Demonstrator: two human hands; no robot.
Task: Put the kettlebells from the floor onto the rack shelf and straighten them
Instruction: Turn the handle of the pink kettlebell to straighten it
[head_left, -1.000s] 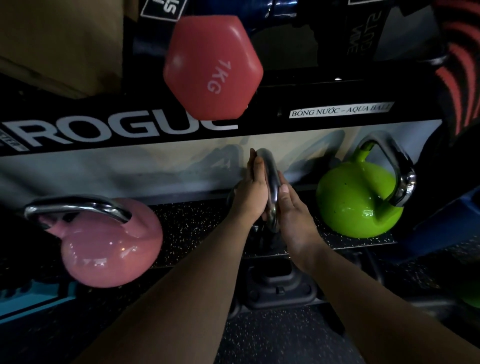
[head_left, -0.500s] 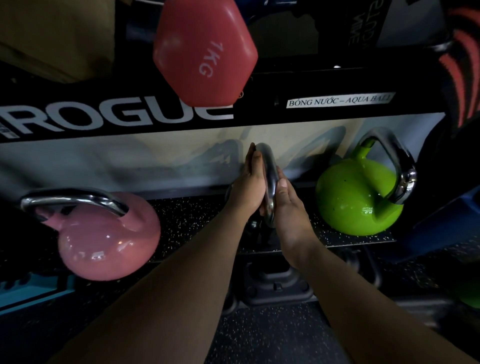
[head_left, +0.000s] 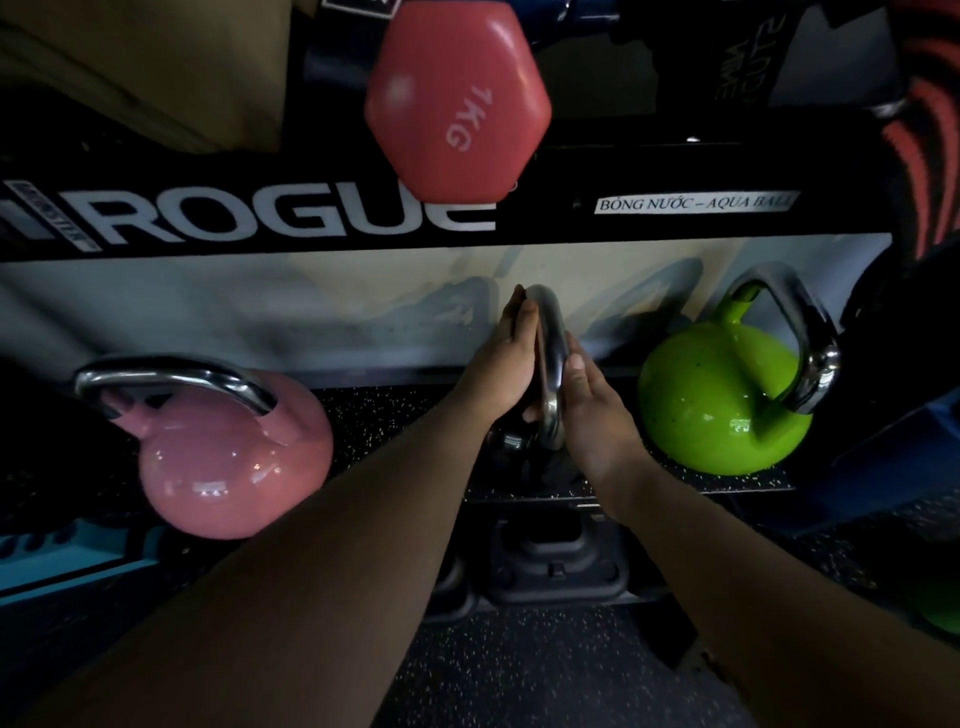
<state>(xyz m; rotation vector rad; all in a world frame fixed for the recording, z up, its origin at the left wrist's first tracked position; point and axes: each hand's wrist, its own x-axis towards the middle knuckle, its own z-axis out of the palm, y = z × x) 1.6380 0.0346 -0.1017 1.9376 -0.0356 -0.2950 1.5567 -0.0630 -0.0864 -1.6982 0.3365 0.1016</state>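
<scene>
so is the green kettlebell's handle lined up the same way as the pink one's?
No. The pink kettlebell shows its handle broadside, while the green kettlebell has its handle turned off to the right.

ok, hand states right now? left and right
Left hand: pressed flat against the left side of the black kettlebell's chrome handle, fingers extended.
Right hand: pressed flat on the handle's right side. Together they clamp it.

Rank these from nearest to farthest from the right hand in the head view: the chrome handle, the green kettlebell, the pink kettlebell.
From the right hand:
1. Chrome handle, pressed between both palms, on the hand's left.
2. Green kettlebell, on the shelf to the right.
3. Pink kettlebell, far left, beyond the left hand.
</scene>
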